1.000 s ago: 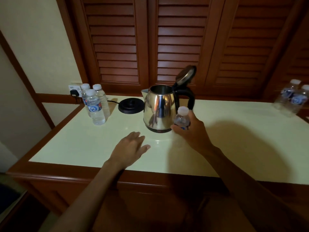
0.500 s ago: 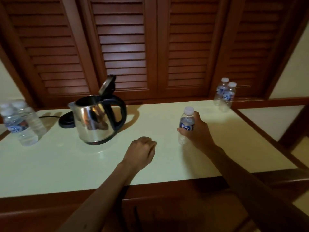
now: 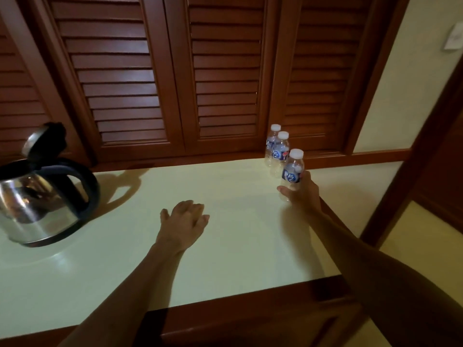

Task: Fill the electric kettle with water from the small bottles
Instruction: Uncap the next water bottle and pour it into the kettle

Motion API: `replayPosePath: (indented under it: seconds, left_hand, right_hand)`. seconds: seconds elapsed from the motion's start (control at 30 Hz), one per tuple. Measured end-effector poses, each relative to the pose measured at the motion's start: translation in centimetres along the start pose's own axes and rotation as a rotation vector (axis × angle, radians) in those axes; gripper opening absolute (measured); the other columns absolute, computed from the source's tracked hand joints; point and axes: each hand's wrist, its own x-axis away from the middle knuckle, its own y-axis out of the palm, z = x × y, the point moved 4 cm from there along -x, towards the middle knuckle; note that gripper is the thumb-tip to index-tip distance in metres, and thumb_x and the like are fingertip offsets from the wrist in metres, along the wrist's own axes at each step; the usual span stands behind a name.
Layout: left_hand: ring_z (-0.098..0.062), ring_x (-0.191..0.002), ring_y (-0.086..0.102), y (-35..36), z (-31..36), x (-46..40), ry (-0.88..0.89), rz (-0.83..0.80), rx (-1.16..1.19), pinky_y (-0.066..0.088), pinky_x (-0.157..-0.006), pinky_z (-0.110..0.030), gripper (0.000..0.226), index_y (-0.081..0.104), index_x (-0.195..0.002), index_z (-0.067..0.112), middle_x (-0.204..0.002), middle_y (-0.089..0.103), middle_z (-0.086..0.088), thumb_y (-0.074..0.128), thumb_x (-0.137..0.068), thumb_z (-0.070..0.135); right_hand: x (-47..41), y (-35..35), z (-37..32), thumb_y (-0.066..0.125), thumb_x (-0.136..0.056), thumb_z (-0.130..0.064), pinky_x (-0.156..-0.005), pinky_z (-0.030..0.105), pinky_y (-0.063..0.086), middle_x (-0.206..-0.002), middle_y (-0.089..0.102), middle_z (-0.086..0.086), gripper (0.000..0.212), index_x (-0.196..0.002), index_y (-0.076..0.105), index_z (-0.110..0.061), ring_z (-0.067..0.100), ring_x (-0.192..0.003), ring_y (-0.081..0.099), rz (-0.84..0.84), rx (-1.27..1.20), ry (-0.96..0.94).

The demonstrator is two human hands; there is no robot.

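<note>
A steel electric kettle (image 3: 37, 206) with a black handle stands at the left of the cream counter (image 3: 225, 246), its lid tipped open. My right hand (image 3: 304, 192) grips a small clear bottle (image 3: 292, 171) with a white cap and blue label, upright near the counter's back right corner. Two more small capped bottles (image 3: 278, 151) stand just behind it by the shutters. My left hand (image 3: 185, 219) lies over the middle of the counter with fingers relaxed and nothing in it.
Dark louvred wooden doors (image 3: 225, 83) rise behind the counter. A wooden rim (image 3: 250, 311) borders the counter's front and right edges. A cream wall with a switch plate (image 3: 453, 38) is at the far right.
My right hand has carried the bottle from beside the kettle rightward to the two bottles at the back right. The view has swung right, so the kettle now sits at the left edge.
</note>
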Motion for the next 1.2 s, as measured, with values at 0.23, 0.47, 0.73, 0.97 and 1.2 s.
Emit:
replayPosePath:
  seconds: [0.23,0.47,0.73,0.97,1.2]
  left_hand:
    - [-0.015,-0.144,0.029,0.1,0.2,0.0,-0.016,0.015,-0.016,0.02,-0.114,-0.053,0.07,0.045,-0.144,0.029,-0.154,0.038,0.005,0.017,-0.087,0.059]
    - [-0.012,-0.146,0.026,0.2,0.3,0.1,-0.054,0.019,-0.009,0.017,-0.116,-0.052,0.049,0.043,-0.146,0.031,-0.155,0.036,0.006,0.036,-0.101,0.049]
    - [-0.012,-0.145,0.027,0.3,-0.2,-0.2,-0.061,0.007,0.025,0.016,-0.117,-0.052,0.049,0.043,-0.144,0.033,-0.155,0.037,0.007,0.036,-0.099,0.051]
    - [-0.013,-0.138,0.038,-0.1,0.1,0.2,-0.006,0.045,0.055,0.024,-0.111,-0.052,0.046,0.058,-0.132,0.027,-0.142,0.053,0.006,0.035,-0.098,0.047]
    - [-0.023,-0.088,0.067,-1.9,-0.8,2.2,0.026,0.166,0.366,0.052,-0.081,-0.029,0.024,0.07,-0.083,0.003,-0.091,0.072,-0.009,0.056,-0.09,0.02]
  right_hand:
    - [-3.4,0.3,1.7,0.083,-0.07,-0.036,-0.085,0.038,0.05,-0.115,0.065,0.009,0.062,-0.115,0.051,-0.008,0.03,-0.102,0.062,0.012,0.046,0.014]
    - [-3.4,0.9,2.4,0.084,-0.07,-0.027,-0.077,0.024,0.041,-0.111,0.066,0.003,0.054,-0.116,0.058,-0.013,0.014,-0.088,0.057,-0.031,-0.1,0.071]
    - [-3.0,0.5,2.5,0.088,-0.058,-0.04,-0.084,0.032,0.047,-0.118,0.063,0.004,0.081,-0.122,0.051,-0.008,0.021,-0.101,0.059,-0.026,-0.082,0.104]
    - [0.0,-0.2,2.0,0.085,-0.061,-0.044,-0.097,0.038,0.044,-0.133,0.054,0.009,0.087,-0.133,0.047,-0.013,0.026,-0.12,0.052,-0.003,0.032,0.039]
    - [6.6,2.4,-3.1,0.07,-0.083,-0.023,-0.082,0.027,0.044,-0.104,0.06,0.01,0.03,-0.105,0.061,-0.005,0.023,-0.097,0.056,-0.023,0.204,-0.412]
